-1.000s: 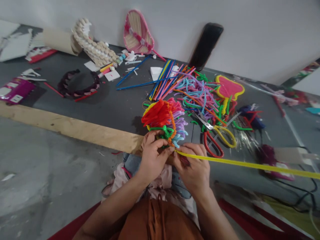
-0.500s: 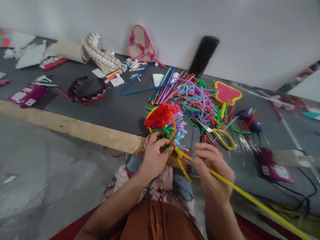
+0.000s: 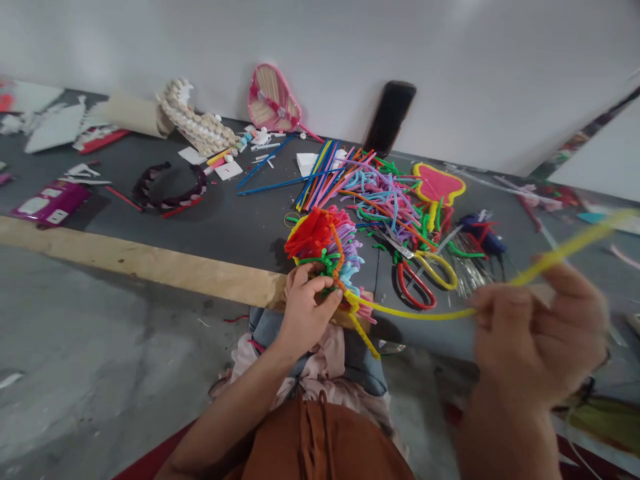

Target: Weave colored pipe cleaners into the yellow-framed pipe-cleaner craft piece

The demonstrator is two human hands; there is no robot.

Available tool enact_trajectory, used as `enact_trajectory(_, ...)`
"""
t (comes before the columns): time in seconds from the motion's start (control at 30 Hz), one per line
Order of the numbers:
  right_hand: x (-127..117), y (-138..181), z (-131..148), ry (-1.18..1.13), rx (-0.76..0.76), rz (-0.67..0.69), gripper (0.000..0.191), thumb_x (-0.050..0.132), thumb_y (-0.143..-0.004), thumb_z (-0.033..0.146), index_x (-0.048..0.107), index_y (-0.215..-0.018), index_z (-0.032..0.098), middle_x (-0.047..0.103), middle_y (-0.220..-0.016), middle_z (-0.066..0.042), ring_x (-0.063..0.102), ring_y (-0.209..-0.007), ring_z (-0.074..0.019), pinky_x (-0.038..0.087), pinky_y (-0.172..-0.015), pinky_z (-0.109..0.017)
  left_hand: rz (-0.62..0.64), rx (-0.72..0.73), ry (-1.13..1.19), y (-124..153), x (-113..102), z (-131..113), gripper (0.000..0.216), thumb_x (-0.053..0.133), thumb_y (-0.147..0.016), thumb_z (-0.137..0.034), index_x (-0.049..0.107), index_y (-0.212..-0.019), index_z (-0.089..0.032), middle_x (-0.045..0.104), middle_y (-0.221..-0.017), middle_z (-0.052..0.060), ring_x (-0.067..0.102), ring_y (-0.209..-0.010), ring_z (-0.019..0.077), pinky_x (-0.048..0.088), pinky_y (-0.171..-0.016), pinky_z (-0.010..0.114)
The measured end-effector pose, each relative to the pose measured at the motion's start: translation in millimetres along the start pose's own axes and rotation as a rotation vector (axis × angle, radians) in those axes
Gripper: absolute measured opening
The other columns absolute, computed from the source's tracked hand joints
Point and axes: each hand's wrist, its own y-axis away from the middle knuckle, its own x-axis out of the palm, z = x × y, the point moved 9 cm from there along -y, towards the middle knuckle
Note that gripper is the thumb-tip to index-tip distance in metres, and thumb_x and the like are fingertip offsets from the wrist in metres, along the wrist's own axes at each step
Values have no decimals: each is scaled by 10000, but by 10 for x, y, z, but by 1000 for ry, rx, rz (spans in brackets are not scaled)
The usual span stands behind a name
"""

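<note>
More yellow cord [image 3: 420,315] stretched right of the bundle [image 3: 315,233] pinched in the left hand [image 3: 310,303], pulled out in the curled right hand [image 3: 537,337].

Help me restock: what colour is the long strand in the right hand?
Yellow; the long strand shows best in the head view.
</note>
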Motion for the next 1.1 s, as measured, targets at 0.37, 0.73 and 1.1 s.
enact_trajectory(0.37,772,257,-6,656,-632,869,283,452,-922,134,700,-1019,232,747,-819,-17,690,-667,-133,481,-563,-227,-37,68,-31,28,14,10,129,631,-821,-208,737,-888,-237,579,-1168,59,494,-1174,256,387,-1047,467)
enact_trajectory(0.73,1089,233,-133,616,-637,1007,290,427,-905,119,680,-1017,206,731,-805,-22,687,-697,-152,467,-583,-238,-50,70,-14,28,8,10,133,636,-804,-179,739,-872,-228,590,-1170,63,517,-1162,246,406,-1030,459)
enact_trajectory(1.1,1376,445,-399,483,-360,1159,194,472,-940,174,657,-989,204,741,-822,-22,695,-701,-148,509,-627,-240,-28,46,61,22,22,82,90,672,-830,-253,741,-880,-225,592,-1151,69,534,-1156,250,417,-1020,450)
